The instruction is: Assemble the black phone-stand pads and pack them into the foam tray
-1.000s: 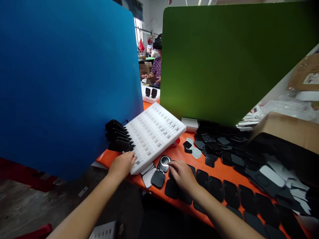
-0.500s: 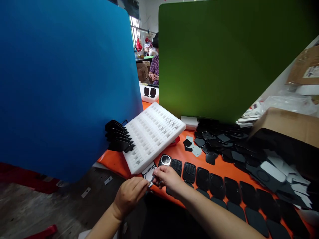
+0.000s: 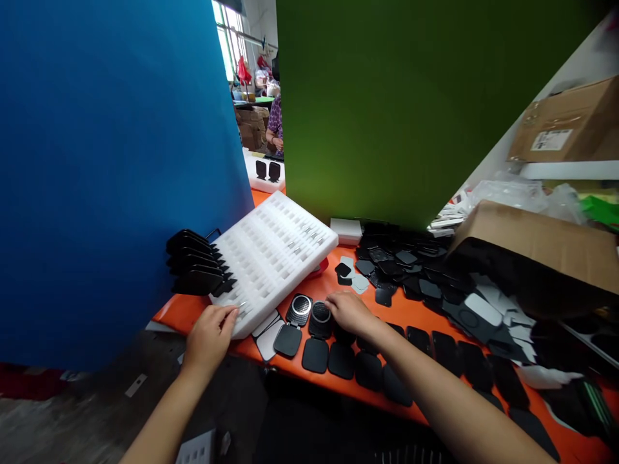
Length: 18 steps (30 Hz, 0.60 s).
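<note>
My left hand [image 3: 209,338] is at the near left corner of the tilted white foam tray [image 3: 268,248]. Its thumb and forefinger pinch a small silvery piece [image 3: 242,307] at one of the tray's slots. My right hand [image 3: 352,314] has its fingers drawn together at the right edge of a black hinged piece with a round ring [image 3: 320,312]; anything between the fingertips is hidden. Left of that lies another hinged piece with a bright silver disc [image 3: 302,305] in its ring. Several black holders [image 3: 196,261] stand in the tray's left edge.
Dark flat plates [image 3: 411,261] are heaped at the back right, beside a cardboard box [image 3: 536,238]. A row of black hinged pieces [image 3: 341,359] runs along the front edge. Blue [image 3: 111,161] and green boards [image 3: 367,109] rise behind. A co-worker [image 3: 275,125] sits beyond the gap.
My hands were together over a small piece at the tray's front corner. They have parted: left to the tray slots, right to the black hinged pieces. The view has swung right.
</note>
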### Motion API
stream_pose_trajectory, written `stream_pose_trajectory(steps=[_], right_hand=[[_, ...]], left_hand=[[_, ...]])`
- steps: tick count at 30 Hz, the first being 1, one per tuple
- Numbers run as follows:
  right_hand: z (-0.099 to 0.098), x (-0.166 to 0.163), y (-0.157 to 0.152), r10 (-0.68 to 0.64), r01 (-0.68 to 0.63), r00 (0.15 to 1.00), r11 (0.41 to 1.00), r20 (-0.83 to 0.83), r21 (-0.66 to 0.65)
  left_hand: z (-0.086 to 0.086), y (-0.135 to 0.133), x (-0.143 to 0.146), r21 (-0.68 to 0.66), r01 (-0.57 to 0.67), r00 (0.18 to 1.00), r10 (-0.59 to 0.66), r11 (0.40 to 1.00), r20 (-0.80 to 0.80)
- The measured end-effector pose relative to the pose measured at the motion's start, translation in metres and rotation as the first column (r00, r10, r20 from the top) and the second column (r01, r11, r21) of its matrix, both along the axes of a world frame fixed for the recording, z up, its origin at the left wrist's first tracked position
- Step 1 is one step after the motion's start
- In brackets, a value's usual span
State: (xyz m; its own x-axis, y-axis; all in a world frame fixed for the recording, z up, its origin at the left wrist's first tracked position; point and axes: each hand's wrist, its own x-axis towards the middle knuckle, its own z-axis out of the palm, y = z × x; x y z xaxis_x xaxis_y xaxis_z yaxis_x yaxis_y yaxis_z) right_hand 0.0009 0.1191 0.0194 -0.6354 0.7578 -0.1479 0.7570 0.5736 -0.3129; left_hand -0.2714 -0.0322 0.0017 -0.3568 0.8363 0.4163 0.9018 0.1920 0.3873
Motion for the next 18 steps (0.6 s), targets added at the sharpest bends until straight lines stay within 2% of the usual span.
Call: stream_pose_trajectory(steps=[3, 5, 7, 13, 16, 18], right_hand=[[-0.006, -0.004, -0.002, -0.016, 0.017, 0.999, 1.000, 0.050, -0.009], [-0.007, -0.003, -0.002, -0.029, 0.029, 0.998, 1.000, 0.059, 0.003], [-0.008, -0.003, -0.002, -0.043, 0.042, 0.997, 0.999, 0.071, 0.020], [-0.008, -0.008, -0.003, -0.090, 0.082, 0.990, 0.993, 0.106, 0.082], [-0.009, -0.011, -0.003, -0.101, 0.089, 0.988, 0.991, 0.118, 0.100], [-0.010, -0.011, -0.003, -0.104, 0.092, 0.987, 0.990, 0.120, 0.105]], left_hand=[[-0.001, -0.009, 0.008, 0.213, -0.141, 0.988, 0.152, 0.967, -0.034], [-0.001, -0.011, 0.011, 0.250, -0.164, 0.981, 0.184, 0.954, -0.058], [0.000, -0.008, 0.012, 0.204, -0.134, 0.986, 0.151, 0.970, -0.069], [-0.002, 0.008, 0.005, -0.062, -0.083, 0.995, 0.080, 0.995, -0.053], [-0.002, 0.009, 0.003, -0.053, -0.069, 0.998, 0.068, 0.996, -0.019], [0.001, 0.007, 0.003, 0.035, -0.090, 0.996, 0.089, 0.995, 0.019]])
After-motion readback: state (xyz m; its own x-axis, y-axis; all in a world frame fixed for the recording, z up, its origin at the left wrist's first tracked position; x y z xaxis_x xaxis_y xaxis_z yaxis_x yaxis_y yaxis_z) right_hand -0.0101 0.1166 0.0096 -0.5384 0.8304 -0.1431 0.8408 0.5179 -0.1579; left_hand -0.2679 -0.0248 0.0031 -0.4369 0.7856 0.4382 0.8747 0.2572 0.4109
